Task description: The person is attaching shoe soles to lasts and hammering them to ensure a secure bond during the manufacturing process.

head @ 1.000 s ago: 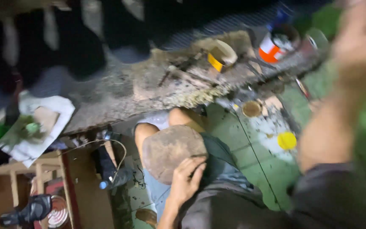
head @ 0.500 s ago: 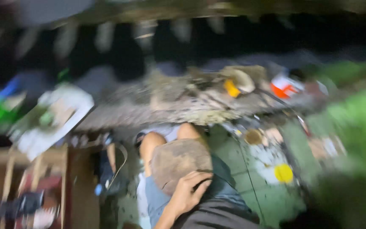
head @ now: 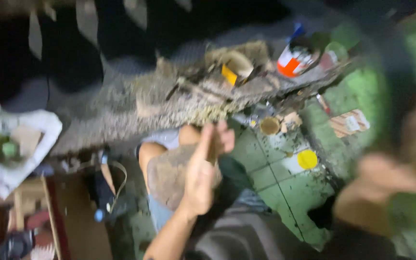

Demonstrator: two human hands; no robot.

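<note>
A person's left hand (head: 203, 178) rests flat, fingers spread wide, against a rounded brown lump (head: 169, 175) lying on the bent knee. The right hand (head: 386, 188), a blur at the frame's right edge, is too smeared to tell open from closed. Beyond the knee runs a rough, crusted ledge (head: 136, 110) carrying a yellow-lined bowl (head: 234, 70) and an orange-and-white can (head: 292, 60). A yellow lid (head: 307, 159) lies on the green tiled floor (head: 285, 192) nearby.
</note>
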